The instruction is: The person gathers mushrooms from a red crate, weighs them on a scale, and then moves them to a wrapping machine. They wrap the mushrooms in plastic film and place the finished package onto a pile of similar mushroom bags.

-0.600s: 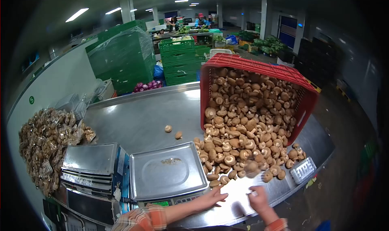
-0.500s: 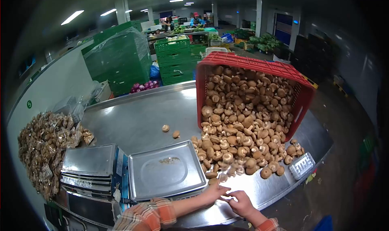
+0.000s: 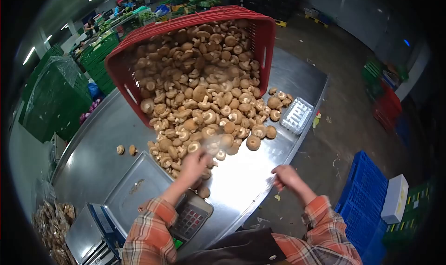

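My left hand (image 3: 194,166) is closed at the near edge of the mushroom pile (image 3: 204,97). From its fingers a blurred, see-through plastic bag (image 3: 216,144) reaches over the mushrooms. My right hand (image 3: 287,176) hangs apart from it, over the table's near edge, fingers curled; what they hold, if anything, I cannot make out. The brown mushrooms spill from a red crate (image 3: 267,56) lying on its side. Left of my left arm is the metal tray of a scale (image 3: 114,201), whose keypad (image 3: 191,216) shows beside my left sleeve.
A clear plastic box (image 3: 297,115) stands at the table's right edge. Two loose mushrooms (image 3: 133,149) lie left of the pile. Bagged mushrooms (image 3: 53,228) are heaped at lower left. Blue crates (image 3: 364,190) stand on the floor at right; people (image 3: 121,7) are far back.
My hands have come apart: the left has moved out over the mushrooms with the plastic bag, the right has moved away to the right. The view has turned to the right.
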`<action>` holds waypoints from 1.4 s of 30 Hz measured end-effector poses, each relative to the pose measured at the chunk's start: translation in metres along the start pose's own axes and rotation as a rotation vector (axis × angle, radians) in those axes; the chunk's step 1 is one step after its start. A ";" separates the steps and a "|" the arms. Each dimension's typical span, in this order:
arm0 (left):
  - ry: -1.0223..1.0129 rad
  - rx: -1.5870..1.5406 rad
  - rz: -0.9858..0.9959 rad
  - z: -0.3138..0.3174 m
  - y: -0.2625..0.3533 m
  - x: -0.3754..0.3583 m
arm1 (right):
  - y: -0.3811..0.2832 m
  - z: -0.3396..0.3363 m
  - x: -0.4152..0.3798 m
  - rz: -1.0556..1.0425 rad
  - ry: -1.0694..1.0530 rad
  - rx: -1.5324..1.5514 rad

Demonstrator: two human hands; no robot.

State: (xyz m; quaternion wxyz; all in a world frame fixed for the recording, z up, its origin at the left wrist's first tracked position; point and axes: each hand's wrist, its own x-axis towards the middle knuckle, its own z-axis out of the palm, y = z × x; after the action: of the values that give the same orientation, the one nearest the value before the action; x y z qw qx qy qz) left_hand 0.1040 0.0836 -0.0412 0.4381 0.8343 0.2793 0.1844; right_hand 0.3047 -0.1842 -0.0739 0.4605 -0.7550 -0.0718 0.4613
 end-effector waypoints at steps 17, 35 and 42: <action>-0.334 0.517 0.111 0.027 -0.006 0.113 | -0.003 0.009 0.181 -0.200 -0.036 0.088; 0.155 0.095 0.035 0.075 0.004 0.039 | 0.013 0.046 0.088 0.126 -0.443 1.084; 0.068 0.182 0.080 0.085 0.030 0.017 | -0.014 0.054 0.054 0.015 -0.388 0.907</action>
State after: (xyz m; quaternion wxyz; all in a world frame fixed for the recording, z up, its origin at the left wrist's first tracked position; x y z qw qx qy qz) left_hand 0.1731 0.0268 -0.0619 0.3429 0.8745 0.2761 0.2038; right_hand 0.2986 -0.1134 -0.1052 0.7176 -0.3791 0.0574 0.5814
